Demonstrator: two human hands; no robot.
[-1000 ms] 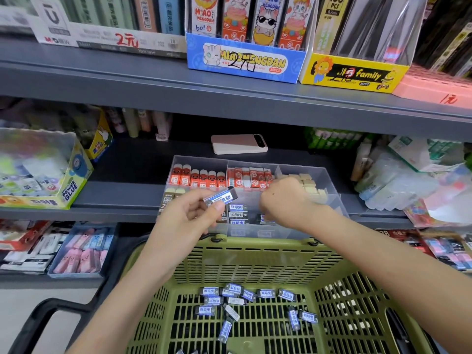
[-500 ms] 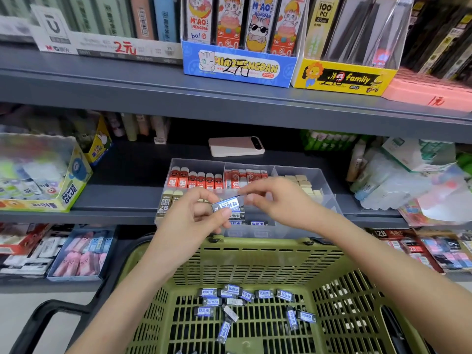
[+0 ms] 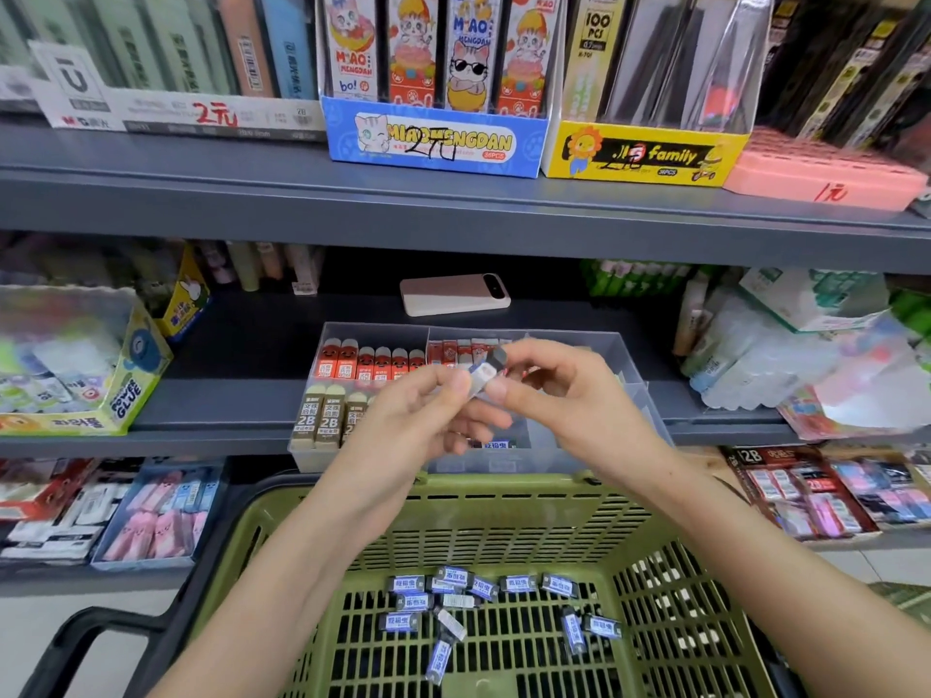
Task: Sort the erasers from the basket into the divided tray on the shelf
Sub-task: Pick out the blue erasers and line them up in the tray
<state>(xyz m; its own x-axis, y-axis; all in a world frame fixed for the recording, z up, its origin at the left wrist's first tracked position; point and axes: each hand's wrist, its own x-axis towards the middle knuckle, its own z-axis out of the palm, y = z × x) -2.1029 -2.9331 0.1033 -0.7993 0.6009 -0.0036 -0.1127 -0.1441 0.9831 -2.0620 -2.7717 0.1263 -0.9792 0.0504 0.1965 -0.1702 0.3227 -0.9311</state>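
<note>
A small black eraser with a blue-white sleeve [image 3: 487,371] is pinched between my left hand [image 3: 418,420] and my right hand [image 3: 564,395], held above the clear divided tray [image 3: 612,352] on the middle shelf. The tray holds red-sleeved erasers [image 3: 368,362] at the back left and brown 2B erasers [image 3: 322,418] at the front left; a blue-sleeved eraser [image 3: 496,444] shows under my hands. Several more blue-sleeved erasers [image 3: 478,594] lie on the floor of the green basket [image 3: 504,511] below.
A pink phone [image 3: 453,293] lies on the shelf behind the tray. A glue box [image 3: 75,365] stands at the left, plastic packs [image 3: 786,355] at the right. The upper shelf [image 3: 453,204] overhangs. A black basket handle [image 3: 101,642] sticks out lower left.
My right hand left the tray and came to the eraser in my left hand. Both hands now pinch it, and it has turned more upright and moved right.
</note>
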